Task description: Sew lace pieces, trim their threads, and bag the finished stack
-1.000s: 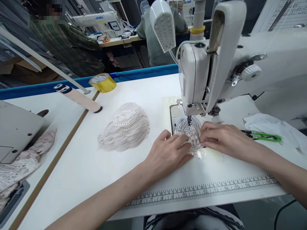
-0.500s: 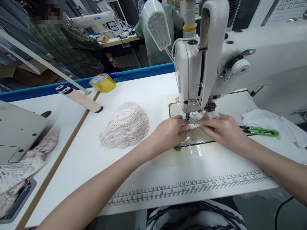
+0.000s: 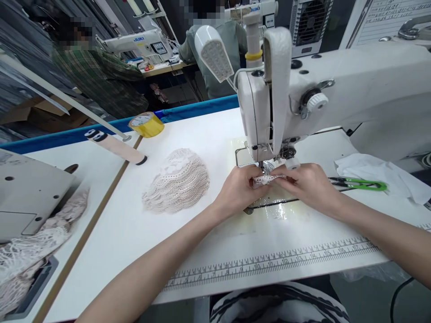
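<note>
A small strip of white lace fabric (image 3: 266, 180) with tiny holes stretches between my two hands, just in front of the needle of the white sewing machine (image 3: 257, 112). My left hand (image 3: 243, 186) pinches its left end, thumb and fingers closed. At the other end, my right hand (image 3: 303, 181) grips the lace between thumb and fingertips, right under the machine head. Part of the fabric near the presser foot (image 3: 261, 166) is hidden by my fingers. To the left lies a fanned stack of pale lace pieces (image 3: 178, 181), apart from both hands.
Green thread snips (image 3: 365, 184) and a white cloth (image 3: 380, 175) lie right of my right hand. Yellow tape (image 3: 148, 125) and a pinkish roll (image 3: 116, 147) sit at the back left. A printed ruler (image 3: 269, 264) lines the front edge. Two people work beyond the blue edging (image 3: 198, 106).
The camera view has shifted slightly. My left hand has turned, its thumb now showing below the lace, and the lace strip looks more bunched between my hands.
</note>
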`<state>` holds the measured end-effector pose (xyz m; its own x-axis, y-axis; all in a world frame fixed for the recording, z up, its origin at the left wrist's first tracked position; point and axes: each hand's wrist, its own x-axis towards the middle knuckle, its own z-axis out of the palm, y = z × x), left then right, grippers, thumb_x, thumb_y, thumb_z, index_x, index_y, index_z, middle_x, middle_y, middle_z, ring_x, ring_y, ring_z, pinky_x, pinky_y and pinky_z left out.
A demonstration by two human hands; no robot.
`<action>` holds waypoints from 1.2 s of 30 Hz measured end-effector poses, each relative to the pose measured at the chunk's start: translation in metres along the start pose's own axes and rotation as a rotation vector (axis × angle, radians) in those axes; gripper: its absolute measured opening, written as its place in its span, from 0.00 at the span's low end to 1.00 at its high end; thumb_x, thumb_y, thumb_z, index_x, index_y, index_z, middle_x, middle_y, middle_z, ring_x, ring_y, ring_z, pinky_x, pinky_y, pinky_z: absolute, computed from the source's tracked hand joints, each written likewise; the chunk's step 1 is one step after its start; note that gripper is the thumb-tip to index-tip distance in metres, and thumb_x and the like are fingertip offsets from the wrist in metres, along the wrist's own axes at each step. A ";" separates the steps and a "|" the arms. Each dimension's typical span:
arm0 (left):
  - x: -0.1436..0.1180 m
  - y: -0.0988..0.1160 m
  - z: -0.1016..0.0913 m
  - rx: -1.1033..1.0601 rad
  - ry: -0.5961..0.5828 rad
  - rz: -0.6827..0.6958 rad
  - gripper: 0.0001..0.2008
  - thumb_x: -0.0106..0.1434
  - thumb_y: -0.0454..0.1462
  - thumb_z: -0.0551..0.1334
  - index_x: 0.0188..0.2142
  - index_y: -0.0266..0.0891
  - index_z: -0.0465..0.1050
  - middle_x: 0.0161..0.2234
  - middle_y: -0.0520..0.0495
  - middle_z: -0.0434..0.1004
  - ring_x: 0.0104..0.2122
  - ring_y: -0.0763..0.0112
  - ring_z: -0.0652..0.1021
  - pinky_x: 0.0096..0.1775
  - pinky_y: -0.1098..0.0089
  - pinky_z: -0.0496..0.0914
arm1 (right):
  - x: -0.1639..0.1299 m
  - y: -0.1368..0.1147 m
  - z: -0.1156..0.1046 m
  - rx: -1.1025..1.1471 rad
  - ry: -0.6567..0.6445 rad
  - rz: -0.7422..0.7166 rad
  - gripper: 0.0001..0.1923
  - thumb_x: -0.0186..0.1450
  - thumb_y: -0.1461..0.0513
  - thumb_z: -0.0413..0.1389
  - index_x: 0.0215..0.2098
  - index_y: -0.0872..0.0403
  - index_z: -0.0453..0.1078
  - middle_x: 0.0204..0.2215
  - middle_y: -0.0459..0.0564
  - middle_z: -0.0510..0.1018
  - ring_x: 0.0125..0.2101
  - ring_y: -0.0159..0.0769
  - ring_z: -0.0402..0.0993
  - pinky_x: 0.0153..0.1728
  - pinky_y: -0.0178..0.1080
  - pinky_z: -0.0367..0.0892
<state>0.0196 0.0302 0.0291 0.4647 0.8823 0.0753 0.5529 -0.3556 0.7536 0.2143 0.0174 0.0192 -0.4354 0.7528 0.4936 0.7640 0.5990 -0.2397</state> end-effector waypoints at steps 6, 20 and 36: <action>-0.002 -0.002 -0.010 -0.137 -0.064 0.028 0.14 0.64 0.37 0.59 0.22 0.37 0.68 0.25 0.53 0.65 0.24 0.76 0.66 0.28 0.70 0.60 | 0.000 -0.001 -0.007 0.023 -0.091 0.037 0.07 0.64 0.63 0.58 0.37 0.52 0.80 0.15 0.41 0.72 0.14 0.27 0.62 0.19 0.32 0.54; -0.051 -0.016 0.020 0.839 0.278 0.650 0.12 0.64 0.32 0.62 0.48 0.36 0.75 0.51 0.45 0.78 0.53 0.63 0.73 0.50 0.60 0.61 | -0.009 -0.008 -0.009 -0.154 -0.069 -0.357 0.11 0.65 0.71 0.53 0.34 0.56 0.77 0.36 0.46 0.83 0.35 0.36 0.73 0.37 0.40 0.60; -0.044 -0.019 0.015 0.768 0.235 0.543 0.11 0.69 0.33 0.56 0.48 0.38 0.74 0.49 0.44 0.79 0.50 0.66 0.78 0.51 0.58 0.59 | -0.006 -0.004 -0.001 -0.220 -0.015 -0.395 0.13 0.64 0.73 0.52 0.33 0.55 0.76 0.35 0.46 0.83 0.33 0.34 0.75 0.36 0.40 0.62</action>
<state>-0.0011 -0.0070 0.0020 0.6861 0.5476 0.4789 0.6436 -0.7638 -0.0486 0.2149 0.0100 0.0179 -0.7197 0.4826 0.4992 0.6200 0.7702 0.1493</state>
